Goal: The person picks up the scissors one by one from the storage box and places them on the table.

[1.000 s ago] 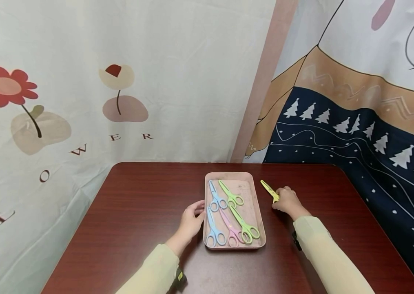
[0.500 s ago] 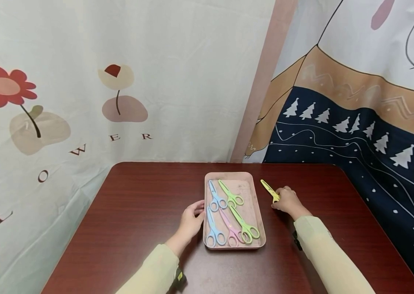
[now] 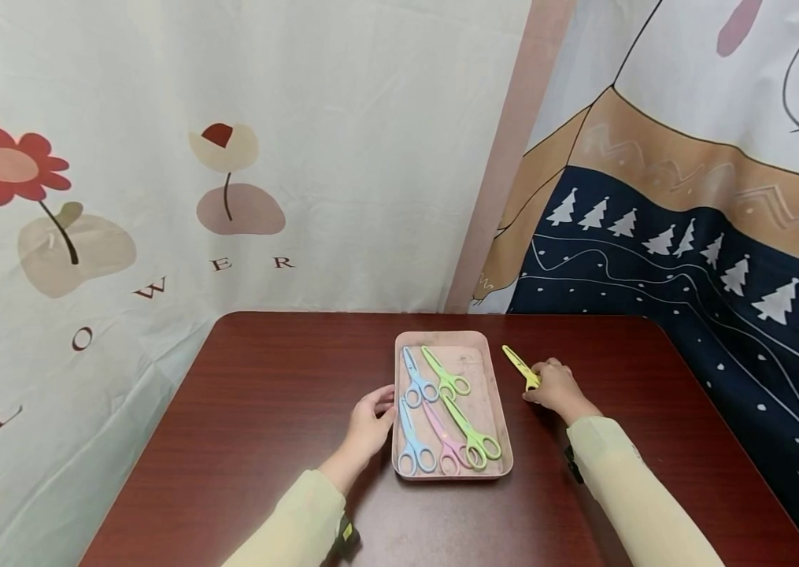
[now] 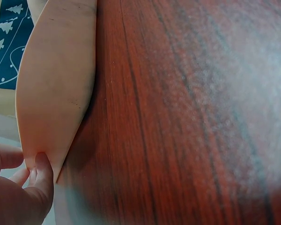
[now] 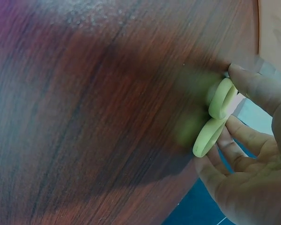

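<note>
A pink tray (image 3: 484,362) lies on the dark red table. In it are blue scissors (image 3: 416,386), a second blue pair (image 3: 409,441), pink scissors (image 3: 445,441), green scissors (image 3: 447,374) and another green pair (image 3: 473,441). My left hand (image 3: 368,425) touches the tray's left side with its fingertips and thumb. To the right of the tray, my right hand (image 3: 558,390) pinches yellow scissors (image 3: 521,368) by the handle end, blades pointing away to the far left. In the right wrist view the handle rings (image 5: 220,98) show between thumb and fingers; the blades are hidden there.
The brown-red tabletop (image 3: 286,394) reaches back to a white curtain (image 3: 371,157) printed with flowers and letters. A dark blue cloth (image 3: 619,252) with white trees hangs at the right. The sleeves are pale green, with a dark band (image 3: 348,535) at the left wrist.
</note>
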Motion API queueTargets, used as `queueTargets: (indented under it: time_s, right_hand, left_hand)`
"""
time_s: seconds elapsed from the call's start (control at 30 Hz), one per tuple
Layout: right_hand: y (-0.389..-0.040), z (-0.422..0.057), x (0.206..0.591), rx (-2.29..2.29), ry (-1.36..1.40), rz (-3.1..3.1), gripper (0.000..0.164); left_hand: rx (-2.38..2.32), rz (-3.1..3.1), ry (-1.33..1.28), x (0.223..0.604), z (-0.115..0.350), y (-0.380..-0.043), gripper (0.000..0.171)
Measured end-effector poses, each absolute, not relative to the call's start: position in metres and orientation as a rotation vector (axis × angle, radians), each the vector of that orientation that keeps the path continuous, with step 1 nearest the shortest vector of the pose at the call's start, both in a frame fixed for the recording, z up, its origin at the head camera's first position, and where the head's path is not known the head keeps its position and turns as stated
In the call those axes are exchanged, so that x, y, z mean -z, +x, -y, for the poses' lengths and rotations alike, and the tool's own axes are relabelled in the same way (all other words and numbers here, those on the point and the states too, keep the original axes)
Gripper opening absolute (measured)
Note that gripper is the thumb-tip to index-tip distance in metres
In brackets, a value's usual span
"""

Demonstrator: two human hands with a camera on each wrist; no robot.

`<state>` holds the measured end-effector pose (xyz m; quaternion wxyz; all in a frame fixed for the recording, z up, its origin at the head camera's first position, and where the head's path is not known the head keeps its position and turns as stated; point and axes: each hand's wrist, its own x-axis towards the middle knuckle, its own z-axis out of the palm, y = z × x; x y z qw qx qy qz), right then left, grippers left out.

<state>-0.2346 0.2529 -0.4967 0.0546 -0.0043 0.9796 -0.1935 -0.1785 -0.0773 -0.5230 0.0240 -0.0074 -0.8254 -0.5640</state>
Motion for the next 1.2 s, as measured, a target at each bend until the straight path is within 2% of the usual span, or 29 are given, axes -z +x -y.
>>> queueTargets:
  time_s: [0.9, 1.2]
  right_hand:
    - [-0.235, -0.252, 0.500, 0.583, 0.000, -2.991, 0.059]
    - [-0.233, -0.246, 0.490, 0.626, -0.018, -3.072, 0.052]
  left_hand:
    - [1.734, 2.543, -0.035, 0.523, 0.077, -0.179, 0.036]
    - [1.723, 2.556, -0.029, 0.523, 0.078, -0.177, 0.036]
